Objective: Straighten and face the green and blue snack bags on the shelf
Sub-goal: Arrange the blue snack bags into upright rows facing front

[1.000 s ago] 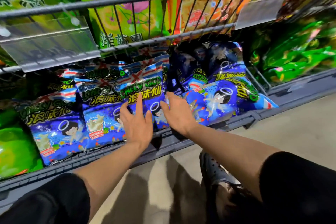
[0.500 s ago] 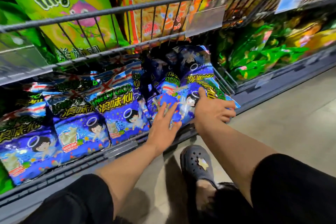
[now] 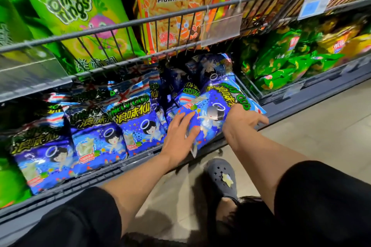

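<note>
A person crouches at a low store shelf [image 3: 313, 104], one dark clog [image 3: 220, 176] planted on the floor just below its front lip. Both bare hands work the same tilted blue snack bag [image 3: 208, 118] at the right end of the row. The left hand [image 3: 178, 136] lies on the bag's lower left with its fingers straight and spread, apparently pinning the corner as a pivot. The right hand [image 3: 241, 120] rests on the upper right edge, fingers curled over it in a grip, likely to swing the pack upright so its front faces the aisle. The bag lies askew, its lettering running diagonally and its lower corner hanging past the shelf lip.

To its left, three more blue bags [image 3: 138, 126] stand in a neater row, faces forward. Green snack bags [image 3: 281, 70] slump in the next bay to the right, apparently untouched. Above, a wire basket [image 3: 170, 18] holds onion rings [image 3: 78, 12] and prawn crackers [image 3: 176, 6].

Half a second earlier the right hand lay flatter across the pack's top; it has since slid out to the edge, and the bag has turned further off square.
</note>
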`<state>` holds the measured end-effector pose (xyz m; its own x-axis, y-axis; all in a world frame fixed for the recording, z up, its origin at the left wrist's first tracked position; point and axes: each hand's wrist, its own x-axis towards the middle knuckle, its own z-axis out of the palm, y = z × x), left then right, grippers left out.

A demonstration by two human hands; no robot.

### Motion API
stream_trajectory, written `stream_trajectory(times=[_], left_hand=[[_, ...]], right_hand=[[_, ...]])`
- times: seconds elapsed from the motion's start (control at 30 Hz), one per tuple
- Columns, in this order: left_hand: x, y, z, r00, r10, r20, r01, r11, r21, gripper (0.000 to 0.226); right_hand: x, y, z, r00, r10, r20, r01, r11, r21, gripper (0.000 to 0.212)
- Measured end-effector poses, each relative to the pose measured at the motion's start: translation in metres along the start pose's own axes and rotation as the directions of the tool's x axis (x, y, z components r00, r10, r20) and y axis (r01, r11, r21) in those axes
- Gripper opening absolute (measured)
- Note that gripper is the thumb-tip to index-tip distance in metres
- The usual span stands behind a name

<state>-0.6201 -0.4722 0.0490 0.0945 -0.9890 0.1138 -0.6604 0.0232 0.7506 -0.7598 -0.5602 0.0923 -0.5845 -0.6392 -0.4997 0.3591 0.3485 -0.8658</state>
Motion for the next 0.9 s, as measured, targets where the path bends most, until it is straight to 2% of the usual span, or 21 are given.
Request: stream_trajectory(times=[0.07, 0.17, 0.23, 0.3, 0.37, 0.47, 0.57, 0.63, 0.77, 0.9], left_hand=[[-0.001, 0.011, -0.009, 1.000, -0.017, -0.024, 0.017, 1.000, -0.024, 0.057], [-0.003, 0.022, -0.030, 0.991, -0.113, -0.069, 0.111, 0.994, -0.023, 0.068], [-0.004, 0.026, -0.047, 0.974, -0.211, -0.085, 0.209, 0.977, -0.026, 0.080], [-0.004, 0.032, -0.067, 0.945, -0.315, -0.092, 0.298, 0.941, -0.161, 0.082], [-0.002, 0.039, -0.081, 0.904, -0.425, -0.039, 0.377, 0.838, -0.394, 0.064], [-0.004, 0.028, -0.090, 0.871, -0.487, 0.058, 0.437, 0.717, -0.544, 0.068], [-0.013, 0.005, -0.095, 0.862, -0.495, 0.106, 0.459, 0.674, -0.579, 0.078], [-0.017, -0.006, -0.103, 0.860, -0.494, 0.126, 0.467, 0.663, -0.585, 0.068], [-0.026, -0.026, -0.127, 0.820, -0.569, 0.054, 0.463, 0.606, -0.647, 0.041], [-0.049, -0.051, -0.154, 0.783, -0.622, 0.003, 0.471, 0.589, -0.657, 0.060]], right_hand=[[-0.009, -0.006, -0.002, 0.995, -0.093, 0.021, 0.092, 0.996, 0.020, 0.058], [-0.019, -0.015, -0.001, 0.945, -0.218, 0.243, 0.201, 0.975, 0.093, 0.048], [-0.025, -0.020, 0.001, 0.877, -0.180, 0.446, 0.144, 0.983, 0.115, 0.048], [-0.033, -0.023, 0.001, 0.777, -0.123, 0.617, 0.090, 0.992, 0.084, 0.047], [-0.042, -0.025, 0.002, 0.689, -0.088, 0.719, 0.073, 0.996, 0.052, 0.046], [-0.050, -0.023, 0.011, 0.593, -0.051, 0.803, 0.080, 0.997, 0.004, 0.046], [-0.061, -0.014, 0.025, 0.503, -0.021, 0.864, 0.137, 0.989, -0.055, 0.043], [-0.071, -0.004, 0.035, 0.462, 0.007, 0.887, 0.169, 0.981, -0.096, 0.039], [-0.096, 0.021, 0.062, 0.423, 0.021, 0.906, 0.239, 0.962, -0.134, 0.028], [-0.130, 0.048, 0.081, 0.342, 0.031, 0.939, 0.315, 0.938, -0.146, 0.012]])
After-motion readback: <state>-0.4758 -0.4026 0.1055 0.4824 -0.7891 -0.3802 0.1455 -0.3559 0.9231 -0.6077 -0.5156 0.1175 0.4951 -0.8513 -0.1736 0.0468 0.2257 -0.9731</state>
